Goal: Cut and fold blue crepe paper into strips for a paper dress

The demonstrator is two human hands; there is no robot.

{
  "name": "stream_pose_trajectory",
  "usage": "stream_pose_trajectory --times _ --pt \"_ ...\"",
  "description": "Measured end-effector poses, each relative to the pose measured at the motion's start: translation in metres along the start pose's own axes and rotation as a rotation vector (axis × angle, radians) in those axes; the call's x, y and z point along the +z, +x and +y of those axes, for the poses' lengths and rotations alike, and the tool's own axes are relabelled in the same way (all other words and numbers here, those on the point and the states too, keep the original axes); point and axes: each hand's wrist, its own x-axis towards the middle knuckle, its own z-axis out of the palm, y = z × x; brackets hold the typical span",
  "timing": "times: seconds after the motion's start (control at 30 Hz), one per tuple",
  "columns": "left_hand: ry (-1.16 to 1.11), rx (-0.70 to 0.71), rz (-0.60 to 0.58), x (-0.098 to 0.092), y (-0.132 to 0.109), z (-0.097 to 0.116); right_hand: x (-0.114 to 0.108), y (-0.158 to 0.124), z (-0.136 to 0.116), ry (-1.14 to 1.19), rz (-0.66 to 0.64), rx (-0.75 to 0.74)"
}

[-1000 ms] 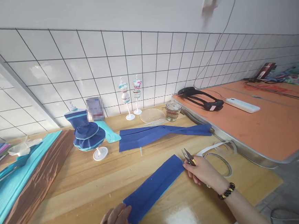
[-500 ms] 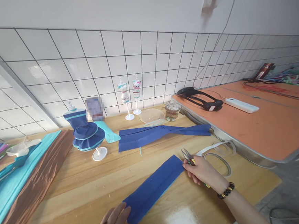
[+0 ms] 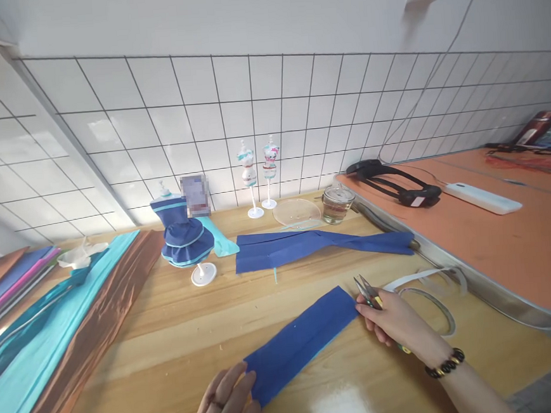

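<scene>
A blue fabric strip (image 3: 301, 343) lies diagonally on the wooden table (image 3: 171, 329). My left hand (image 3: 224, 408) rests on its near end, fingers stretched flat on the cloth. My right hand (image 3: 395, 322) pinches the strip's far corner and also grips small thread snips (image 3: 366, 291), whose blades point up and away. A dark beaded bracelet (image 3: 444, 365) circles the right wrist.
A second blue fabric piece (image 3: 307, 245) lies farther back. A small mannequin in a blue dress (image 3: 183, 239), two tiny dress forms (image 3: 258, 169), a clear plate (image 3: 296, 212) and a glass jar (image 3: 336, 203) stand near the tiled wall. Tape rolls (image 3: 430, 299) lie right; an orange table (image 3: 496, 227) adjoins. Folded cloth (image 3: 41, 327) lies left.
The view has shifted left, so everything sits further right in the frame. Both hands keep their hold on the blue strip in the same pose.
</scene>
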Motion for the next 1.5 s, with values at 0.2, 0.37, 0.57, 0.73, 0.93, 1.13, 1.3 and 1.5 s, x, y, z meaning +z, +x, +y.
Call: stream_pose_trajectory --times 0.2,0.37,0.57,0.73,0.93,1.13,1.3,1.5 --pt "-0.023 -0.090 0.102 0.016 -0.010 0.009 -0.001 -0.005 0.005 -0.014 0.079 -0.067" --pt "-0.071 -0.138 0.170 0.024 -0.014 0.011 0.012 -0.029 0.005 -0.074 0.113 -0.187" --pt "-0.055 -0.117 0.110 0.010 -0.003 0.012 0.053 -0.073 -0.012 -0.298 -0.116 -0.790" --pt "-0.047 -0.142 0.205 0.014 -0.004 0.013 0.079 -0.084 -0.022 -0.462 -0.297 -0.984" --pt "-0.072 -0.133 0.182 0.018 -0.010 0.012 0.096 -0.082 -0.017 -0.524 -0.278 -1.104" --pt "-0.084 -0.150 0.171 0.019 -0.009 0.013 0.104 -0.080 -0.013 -0.656 -0.209 -1.229" --pt "-0.102 -0.134 0.161 0.009 -0.003 0.010 0.103 -0.081 -0.017 -0.713 -0.189 -1.261" --pt "-0.098 -0.155 -0.065 -0.026 0.011 0.005 0.104 -0.086 -0.020 -0.806 -0.148 -1.336"
